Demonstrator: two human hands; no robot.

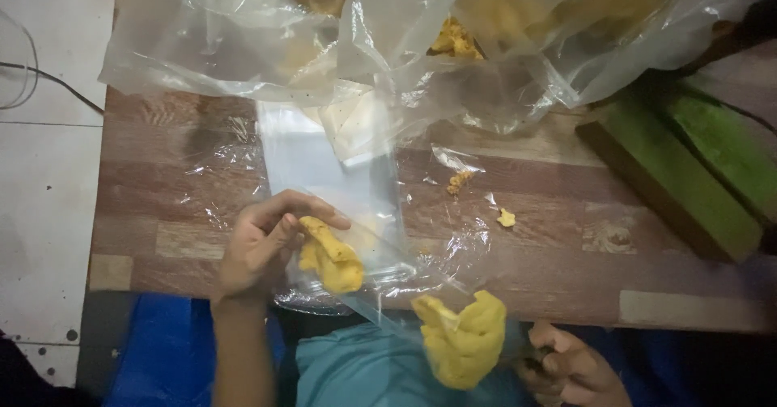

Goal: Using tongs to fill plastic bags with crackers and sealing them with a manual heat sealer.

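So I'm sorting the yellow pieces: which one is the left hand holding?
The left hand pinches the smaller yellow piece over the clear bag; the bigger lump sits by the right hand.

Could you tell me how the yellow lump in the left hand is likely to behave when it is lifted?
The yellow lump looks soft: it bends over the left hand fingertips, so it would probably sag. Yellow crumbs on the wooden table suggest it breaks apart easily.

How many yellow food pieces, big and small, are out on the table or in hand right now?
Large yellow pieces, in hand: 2, left hand's piece and right hand's piece
Small yellow crumbs on table: 2, crumb and crumb
Total: 4
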